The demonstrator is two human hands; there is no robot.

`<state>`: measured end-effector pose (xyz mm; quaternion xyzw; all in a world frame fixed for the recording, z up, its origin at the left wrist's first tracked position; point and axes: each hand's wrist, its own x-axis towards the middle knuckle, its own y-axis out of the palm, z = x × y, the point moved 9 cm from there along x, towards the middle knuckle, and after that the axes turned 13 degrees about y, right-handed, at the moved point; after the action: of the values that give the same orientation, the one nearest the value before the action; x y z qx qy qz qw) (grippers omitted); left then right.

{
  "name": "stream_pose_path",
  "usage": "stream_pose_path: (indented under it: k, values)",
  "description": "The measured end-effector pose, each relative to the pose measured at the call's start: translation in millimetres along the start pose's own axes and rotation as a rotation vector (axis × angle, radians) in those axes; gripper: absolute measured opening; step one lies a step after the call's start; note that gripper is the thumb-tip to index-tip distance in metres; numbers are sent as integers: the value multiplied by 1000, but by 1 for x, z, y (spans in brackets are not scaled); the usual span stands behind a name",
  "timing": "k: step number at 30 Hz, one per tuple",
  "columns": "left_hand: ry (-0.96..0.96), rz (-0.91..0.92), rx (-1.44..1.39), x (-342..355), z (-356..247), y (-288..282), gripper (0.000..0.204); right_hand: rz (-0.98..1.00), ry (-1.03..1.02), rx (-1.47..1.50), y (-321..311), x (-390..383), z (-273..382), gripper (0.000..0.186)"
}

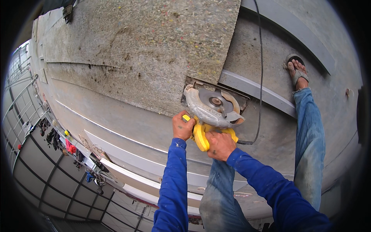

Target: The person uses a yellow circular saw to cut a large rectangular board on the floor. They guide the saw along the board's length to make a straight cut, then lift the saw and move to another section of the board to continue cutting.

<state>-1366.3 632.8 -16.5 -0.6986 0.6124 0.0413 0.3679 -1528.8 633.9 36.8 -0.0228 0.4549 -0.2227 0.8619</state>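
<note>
A yellow circular saw (201, 135) with a dusty metal guard and round blade sits at the corner of a large speckled board (154, 42). My right hand (221, 145) is closed around the saw's yellow handle, near where the black cord (261, 77) comes out. My left hand (182, 126) is closed on a yellow and black part at the saw's left side, probably its front grip. The saw's flat base plate lies at the board's near edge; whether the blade touches the board is hidden.
Grey metal channels (262, 92) lie on the concrete floor under and beyond the board. Another long channel (297, 31) is at the far right. My sandalled foot (298, 73) stands between them. Long pale strips (131, 150) and hanging clothes (70, 146) are at the left.
</note>
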Motion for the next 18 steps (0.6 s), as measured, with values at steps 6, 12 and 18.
stream_pose_path:
  k: [6, 12, 18]
  values:
    - [1, 3, 52, 3, 2, -7, 15, 20, 8, -7, 4, 5, 5, 29]
    - [-8, -23, -20, 5, 7, -12, 15, 7, -6, -12, 4, 8, 9, 28]
    - [15, -36, -8, 7, 7, -17, 18, 13, -15, -4, 5, 11, 13, 27]
